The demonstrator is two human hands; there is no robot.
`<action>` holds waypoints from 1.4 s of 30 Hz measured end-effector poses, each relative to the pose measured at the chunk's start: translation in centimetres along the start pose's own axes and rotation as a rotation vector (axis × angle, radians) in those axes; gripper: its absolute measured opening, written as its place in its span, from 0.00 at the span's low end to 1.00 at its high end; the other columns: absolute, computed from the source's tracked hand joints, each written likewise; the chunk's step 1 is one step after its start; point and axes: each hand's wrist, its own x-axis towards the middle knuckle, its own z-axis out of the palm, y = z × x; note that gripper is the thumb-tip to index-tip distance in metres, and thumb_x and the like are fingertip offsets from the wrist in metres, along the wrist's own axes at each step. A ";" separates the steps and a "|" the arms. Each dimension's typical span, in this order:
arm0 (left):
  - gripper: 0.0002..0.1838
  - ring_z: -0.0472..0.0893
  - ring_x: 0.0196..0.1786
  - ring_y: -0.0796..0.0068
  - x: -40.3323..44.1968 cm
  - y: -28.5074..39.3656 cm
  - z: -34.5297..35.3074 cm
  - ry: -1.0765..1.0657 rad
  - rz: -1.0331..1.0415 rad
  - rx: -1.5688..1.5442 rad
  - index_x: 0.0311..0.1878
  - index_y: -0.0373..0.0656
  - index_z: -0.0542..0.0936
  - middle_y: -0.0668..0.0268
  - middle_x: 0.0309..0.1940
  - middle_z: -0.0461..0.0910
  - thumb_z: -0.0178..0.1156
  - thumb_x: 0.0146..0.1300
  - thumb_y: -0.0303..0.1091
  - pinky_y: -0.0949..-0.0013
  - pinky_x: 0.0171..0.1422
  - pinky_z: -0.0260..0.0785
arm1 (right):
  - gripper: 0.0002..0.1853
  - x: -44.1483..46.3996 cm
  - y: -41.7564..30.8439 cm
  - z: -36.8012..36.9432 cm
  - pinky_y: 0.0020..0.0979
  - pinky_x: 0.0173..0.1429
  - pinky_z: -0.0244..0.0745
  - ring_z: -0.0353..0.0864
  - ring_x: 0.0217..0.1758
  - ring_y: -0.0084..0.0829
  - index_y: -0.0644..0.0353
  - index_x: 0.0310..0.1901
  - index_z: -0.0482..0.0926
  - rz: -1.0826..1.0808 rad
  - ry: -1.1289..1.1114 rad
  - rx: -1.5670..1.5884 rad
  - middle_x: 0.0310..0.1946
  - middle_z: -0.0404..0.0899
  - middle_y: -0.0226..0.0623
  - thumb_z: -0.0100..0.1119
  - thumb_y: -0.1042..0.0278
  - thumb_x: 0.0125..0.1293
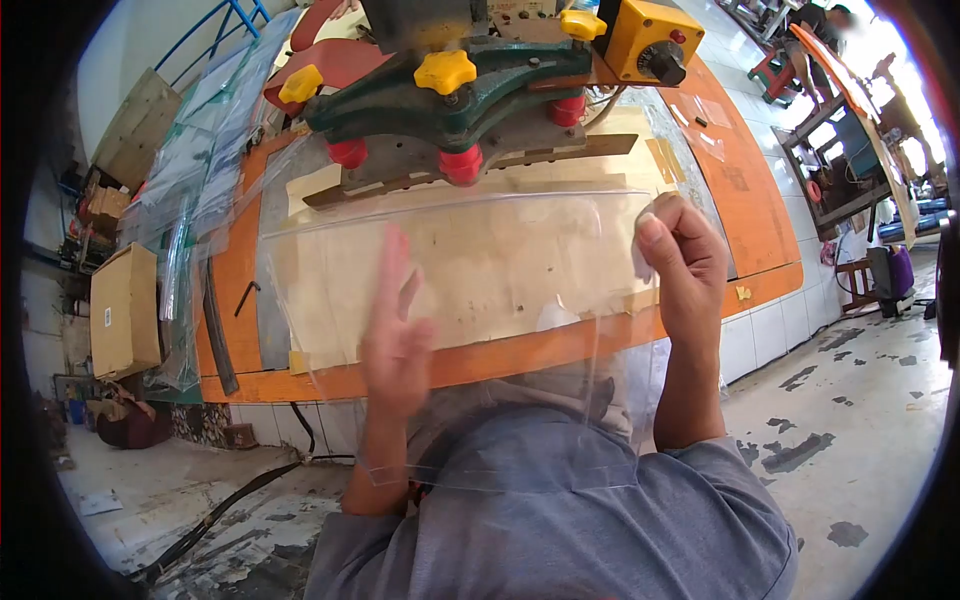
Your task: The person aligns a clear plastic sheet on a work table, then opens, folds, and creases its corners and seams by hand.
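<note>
Clear plastic sheet [500,290] is hanging across the orange table's [500,362] near edge. At its two o'clock, the right hand [682,262] is pinching its corner; at nine, the left hand [396,345] is extending open fingers, contact unclear. Green press [400,105] is standing at twelve.

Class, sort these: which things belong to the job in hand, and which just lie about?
Seemingly in the job:
- clear plastic sheet
- right hand, pinching it
- left hand
- green press

Apparently lying about:
- cardboard box
- black L-shaped tool
</note>
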 end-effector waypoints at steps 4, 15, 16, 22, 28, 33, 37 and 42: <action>0.32 0.56 0.84 0.44 -3.9 -0.7 1.5 -0.561 0.028 1.137 0.77 0.43 0.68 0.50 0.83 0.55 0.60 0.72 0.38 0.45 0.84 0.54 | 0.15 0.3 -0.7 0.7 0.20 0.23 0.65 0.72 0.20 0.14 0.60 0.34 0.73 0.157 -0.074 0.034 0.23 0.74 0.24 0.61 0.62 0.79; 0.30 0.69 0.78 0.52 -7.3 9.7 -2.0 -1.122 -0.302 0.648 0.73 0.40 0.74 0.51 0.76 0.70 0.66 0.70 0.39 0.53 0.79 0.65 | 0.11 -3.4 2.0 -3.1 0.22 0.27 0.67 0.72 0.23 0.14 0.62 0.38 0.74 0.388 -0.161 -0.182 0.23 0.75 0.26 0.61 0.65 0.78; 0.31 0.72 0.75 0.51 -7.1 10.5 -2.2 -1.016 -0.368 0.596 0.72 0.39 0.75 0.52 0.74 0.72 0.67 0.69 0.39 0.53 0.76 0.67 | 0.10 -4.0 1.9 -3.8 0.22 0.29 0.68 0.72 0.25 0.14 0.62 0.39 0.74 0.299 -0.186 -0.225 0.24 0.76 0.26 0.62 0.66 0.77; 0.35 0.76 0.72 0.48 -4.1 12.7 -1.4 -0.866 -0.225 0.685 0.72 0.39 0.75 0.47 0.74 0.71 0.72 0.64 0.43 0.56 0.73 0.70 | 0.19 -5.9 -0.8 -4.5 0.36 0.46 0.77 0.81 0.45 0.38 0.57 0.50 0.73 0.053 -0.498 -0.498 0.46 0.79 0.39 0.74 0.71 0.62; 0.41 0.77 0.72 0.48 -2.4 15.2 0.5 -0.700 -0.011 0.922 0.74 0.39 0.73 0.42 0.76 0.68 0.73 0.62 0.49 0.55 0.71 0.72 | 0.32 -6.3 -0.9 -3.2 0.44 0.61 0.77 0.78 0.58 0.50 0.56 0.58 0.67 -0.254 -0.656 -0.529 0.59 0.73 0.51 0.78 0.65 0.58; 0.44 0.78 0.70 0.43 1.5 15.3 2.2 -0.644 0.276 0.995 0.76 0.40 0.71 0.41 0.75 0.68 0.71 0.62 0.55 0.54 0.68 0.74 | 0.33 -6.2 -0.2 -1.7 0.43 0.59 0.78 0.78 0.55 0.48 0.57 0.57 0.67 -0.360 -0.567 -0.580 0.58 0.72 0.50 0.80 0.61 0.57; 0.42 0.77 0.69 0.39 4.8 16.9 3.3 -0.674 0.347 1.212 0.74 0.38 0.73 0.37 0.73 0.69 0.67 0.64 0.57 0.51 0.69 0.74 | 0.24 -5.5 -0.4 0.2 0.40 0.55 0.78 0.79 0.52 0.45 0.57 0.51 0.72 -0.371 -0.341 -0.469 0.53 0.75 0.46 0.78 0.67 0.59; 0.38 0.77 0.71 0.38 7.3 18.1 2.2 -0.585 0.387 1.276 0.71 0.34 0.76 0.35 0.69 0.73 0.65 0.69 0.56 0.50 0.70 0.72 | 0.13 -2.2 -0.9 1.0 0.38 0.49 0.76 0.80 0.47 0.42 0.59 0.40 0.76 -0.324 -0.239 -0.353 0.41 0.78 0.39 0.74 0.74 0.60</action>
